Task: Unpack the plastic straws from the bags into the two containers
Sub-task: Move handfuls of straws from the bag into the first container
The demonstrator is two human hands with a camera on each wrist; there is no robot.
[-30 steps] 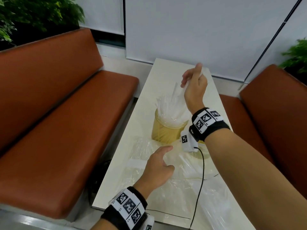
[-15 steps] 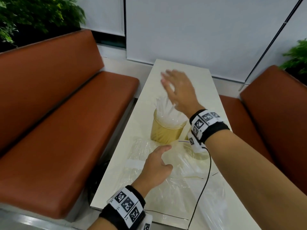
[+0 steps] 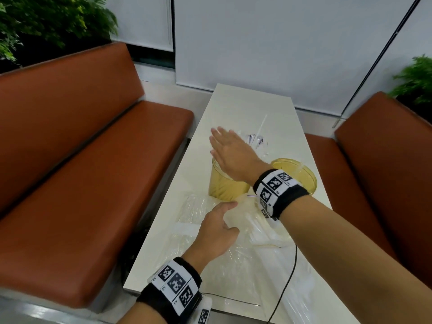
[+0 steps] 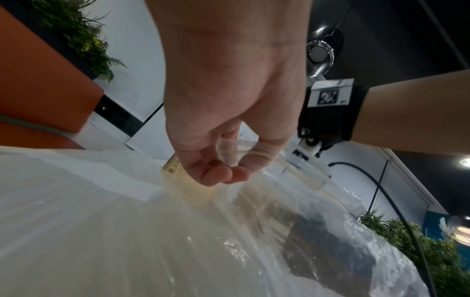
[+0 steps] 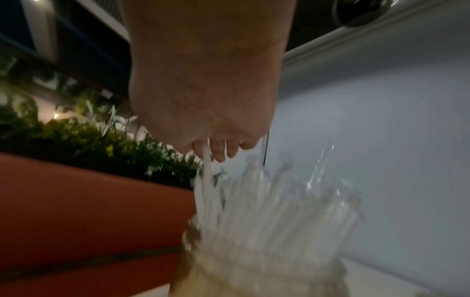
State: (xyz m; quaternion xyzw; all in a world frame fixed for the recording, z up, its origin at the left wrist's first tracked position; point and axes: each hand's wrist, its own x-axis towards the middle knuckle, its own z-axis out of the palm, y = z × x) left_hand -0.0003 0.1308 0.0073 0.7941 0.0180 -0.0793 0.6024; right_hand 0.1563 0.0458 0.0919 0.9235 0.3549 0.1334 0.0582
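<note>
An amber see-through container (image 3: 228,188) stands mid-table, packed with clear straws (image 5: 267,201) that fan out above its rim. My right hand (image 3: 230,153) lies flat over their tops, fingers (image 5: 218,152) straight and touching the straw ends. A few straws (image 3: 257,139) poke out beyond that hand. A second amber container (image 3: 301,174) stands to the right, partly behind my right wrist. My left hand (image 3: 215,232) rests on a clear plastic bag (image 4: 127,221) in front of the containers. Its curled fingers (image 4: 211,174) pinch the film.
The narrow white table (image 3: 252,104) runs between two brown benches (image 3: 93,183). More crumpled clear bags (image 3: 304,300) cover its near end. A black cable (image 3: 289,277) trails from my right wrist across them. Plants stand behind both benches.
My right hand was raised and gripping straws above the container. It has let go, opened and come down flat over the straw tops. My left hand stayed on the bag.
</note>
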